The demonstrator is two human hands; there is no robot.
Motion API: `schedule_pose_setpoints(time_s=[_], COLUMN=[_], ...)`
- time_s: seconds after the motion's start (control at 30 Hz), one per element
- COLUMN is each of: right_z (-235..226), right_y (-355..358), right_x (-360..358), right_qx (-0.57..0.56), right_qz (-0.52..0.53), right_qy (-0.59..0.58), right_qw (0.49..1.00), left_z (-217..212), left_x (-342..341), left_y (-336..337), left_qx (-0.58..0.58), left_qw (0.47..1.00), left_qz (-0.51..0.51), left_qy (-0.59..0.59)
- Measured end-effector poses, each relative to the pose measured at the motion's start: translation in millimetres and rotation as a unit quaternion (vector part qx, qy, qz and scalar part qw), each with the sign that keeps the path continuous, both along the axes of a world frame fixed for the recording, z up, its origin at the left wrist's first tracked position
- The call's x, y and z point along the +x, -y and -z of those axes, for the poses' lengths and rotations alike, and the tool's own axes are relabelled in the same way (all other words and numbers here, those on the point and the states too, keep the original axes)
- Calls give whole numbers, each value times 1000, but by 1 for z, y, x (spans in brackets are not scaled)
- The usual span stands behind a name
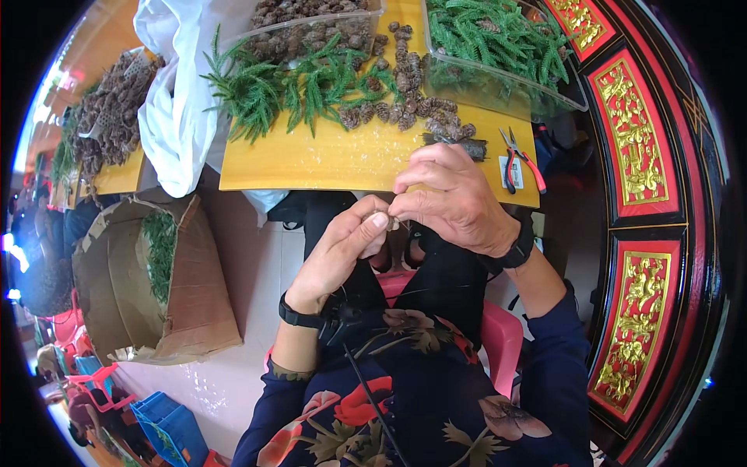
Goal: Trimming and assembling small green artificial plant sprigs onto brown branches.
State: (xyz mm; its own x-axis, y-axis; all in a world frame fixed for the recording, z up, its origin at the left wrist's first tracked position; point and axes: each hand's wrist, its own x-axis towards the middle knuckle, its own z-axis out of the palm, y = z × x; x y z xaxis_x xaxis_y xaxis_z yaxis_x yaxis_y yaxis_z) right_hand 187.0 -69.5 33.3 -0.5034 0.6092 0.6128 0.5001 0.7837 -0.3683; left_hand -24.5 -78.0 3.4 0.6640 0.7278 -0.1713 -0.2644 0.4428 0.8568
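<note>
Over my lap, just off the table's front edge, my two hands meet. My left hand (354,237) is closed, thumb and forefinger pinching a small tan-brown piece (394,223), mostly covered by fingers; its kind does not show. The fingertips of my right hand (459,194) are pressed together against the same spot, and what they grip is hidden. Beyond my right hand, a bundle of dark thin wires (471,148) lies on the yellow table (311,167). Nearby are pliers (523,162) with red and black handles. Pine cones (401,113) lie in rows farther back.
Green artificial sprigs (257,97) lie at the table's left. Behind stand a clear bin of pine cones (311,35) and another of green sprigs (498,43). A white plastic bag (175,101) hangs at left above a torn cardboard box (194,288). Red-gold carved panels (634,140) rise at right.
</note>
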Motion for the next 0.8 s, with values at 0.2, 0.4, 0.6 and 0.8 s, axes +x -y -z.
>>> schedule_pose_setpoints(time_s=[0.2,0.4,0.6,0.8], right_z=[2,44,52,59], right_y=[14,38,46,44], right_x=[-6,-26,-37,-28], right_qx=[-188,-494,-474,-479], right_qz=[102,117,134,108], right_qy=[-33,-435,-541,-551], right_qw=[976,743,681,674], left_z=[0,7,9,-6], left_x=[9,21,28,39], left_y=[-1,6,7,9], left_qx=[360,277,138,236], left_qw=[887,916,957,917], left_qz=[-90,-120,-119,-129], left_qy=[-275,-266,-226,-294])
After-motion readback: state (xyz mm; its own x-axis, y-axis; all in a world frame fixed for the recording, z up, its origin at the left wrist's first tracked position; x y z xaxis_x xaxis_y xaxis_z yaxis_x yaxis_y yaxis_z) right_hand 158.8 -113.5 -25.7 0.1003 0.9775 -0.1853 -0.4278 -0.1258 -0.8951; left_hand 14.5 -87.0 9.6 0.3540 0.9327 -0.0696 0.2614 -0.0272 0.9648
